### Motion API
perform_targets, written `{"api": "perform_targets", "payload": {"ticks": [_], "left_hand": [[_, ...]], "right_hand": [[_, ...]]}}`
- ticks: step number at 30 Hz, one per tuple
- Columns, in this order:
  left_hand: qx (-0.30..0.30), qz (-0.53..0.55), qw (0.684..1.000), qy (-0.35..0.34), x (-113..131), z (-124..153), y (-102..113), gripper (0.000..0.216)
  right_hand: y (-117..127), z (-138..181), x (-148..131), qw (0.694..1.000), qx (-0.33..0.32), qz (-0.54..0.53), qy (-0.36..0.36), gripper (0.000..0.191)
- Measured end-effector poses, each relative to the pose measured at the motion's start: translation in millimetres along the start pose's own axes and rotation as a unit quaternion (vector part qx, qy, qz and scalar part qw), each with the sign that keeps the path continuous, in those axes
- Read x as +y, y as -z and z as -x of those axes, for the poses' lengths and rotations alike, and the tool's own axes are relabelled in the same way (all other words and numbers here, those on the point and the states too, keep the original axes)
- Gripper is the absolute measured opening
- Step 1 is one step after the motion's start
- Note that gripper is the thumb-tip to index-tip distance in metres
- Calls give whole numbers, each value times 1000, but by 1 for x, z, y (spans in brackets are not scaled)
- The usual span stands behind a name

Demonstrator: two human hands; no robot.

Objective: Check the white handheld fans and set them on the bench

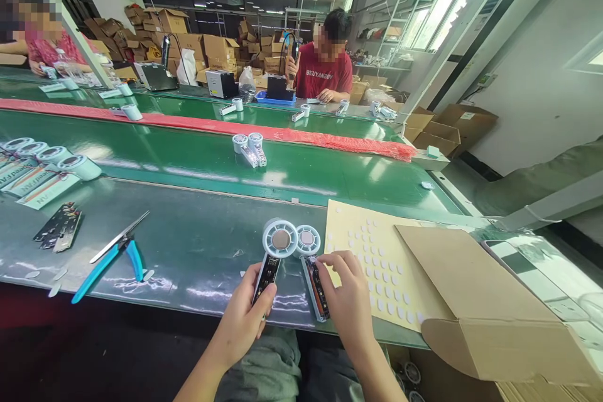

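Observation:
My left hand (247,311) is closed around the handle of a handheld fan (269,269), whose black circuit board shows and whose round light-blue head has a grey disc at its centre. Just right of it lies a second handheld fan (313,286), its handle open with a board and an orange-brown part inside. The bent thumb and fingers of my right hand (347,289) close on the upper handle of this second fan; the fingertips are partly hidden. The two fan heads touch or overlap. Beside my right hand, a yellow sheet (339,217) carries several small pale oval stickers.
Blue-handled pliers (101,270), scissors-like metal tweezers (117,240) and circuit boards (60,227) lie left. Several fans (78,166) stand at far left. A cardboard box (509,326) is at right. Beyond the green belt (188,154) with two fans (249,149), a co-worker (325,69) sits.

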State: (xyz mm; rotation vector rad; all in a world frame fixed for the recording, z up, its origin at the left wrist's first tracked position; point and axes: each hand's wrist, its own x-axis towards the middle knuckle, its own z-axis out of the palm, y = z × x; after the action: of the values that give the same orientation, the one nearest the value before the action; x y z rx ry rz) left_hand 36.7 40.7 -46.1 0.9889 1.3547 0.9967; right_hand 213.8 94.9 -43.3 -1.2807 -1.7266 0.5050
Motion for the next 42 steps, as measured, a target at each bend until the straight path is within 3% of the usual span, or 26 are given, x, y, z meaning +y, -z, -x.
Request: {"api": "perform_targets", "payload": {"ticks": [6,17,21,26,32,38,42], "left_hand": [[-13,-4,1000,5,2,1,1,40],[-5,-16,1000,7,0,0,1,39],[0,-17,1000,4,-1,-1,1,40],[3,-23,1000,5,-2,-1,1,42],[-7,-33,999,3,-2,0,2,41],[-18,-24,1000,4,-2,0,4,43],[-21,-14,1000,-2,-2,0,4,39]], "right_hand": [[9,-6,3,994,26,-69,-77,20],[8,-11,11,982,-55,-111,-141,29],[4,-14,13,985,-84,-86,-126,25],[0,-13,10,993,-67,-21,-92,14],[6,-10,2,996,-80,28,13,20],[23,21,7,993,-52,83,61,21],[22,44,12,989,-63,108,80,21]]}}
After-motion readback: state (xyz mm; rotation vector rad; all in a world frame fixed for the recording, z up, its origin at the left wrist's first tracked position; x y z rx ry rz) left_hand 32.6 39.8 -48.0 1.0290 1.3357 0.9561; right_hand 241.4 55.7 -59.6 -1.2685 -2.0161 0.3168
